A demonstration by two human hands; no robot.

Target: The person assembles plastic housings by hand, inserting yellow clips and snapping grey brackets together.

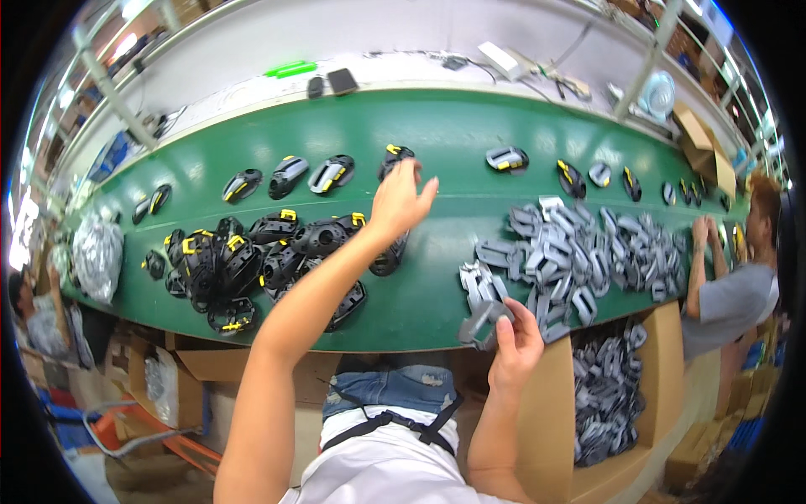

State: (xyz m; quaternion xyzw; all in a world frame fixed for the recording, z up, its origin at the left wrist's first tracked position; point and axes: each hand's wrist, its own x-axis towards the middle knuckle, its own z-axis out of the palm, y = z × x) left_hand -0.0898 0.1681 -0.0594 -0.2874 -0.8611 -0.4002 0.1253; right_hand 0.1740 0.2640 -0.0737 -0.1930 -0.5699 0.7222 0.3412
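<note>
Toward the far side of the green desk (445, 239), a black shell with yellow parts (392, 158) lies straight ahead of the person, just beyond the left hand (400, 202). This hand is clearly the nearer one: its fingers point away from the body and partly cover the shell's near right side, while the thumb stands apart from them; whether the fingertips touch the shell, I cannot tell. The shell's long axis is partly hidden, but seems to run roughly away from the body. Well apart, nearer the body and to the right, the right hand (514, 346) pinches a grey bracket (482, 324) between thumb and fingers, at the desk's near edge. The bracket sits to the left of that hand, tilted, its long axis apparently slanting from lower left to upper right.
</note>
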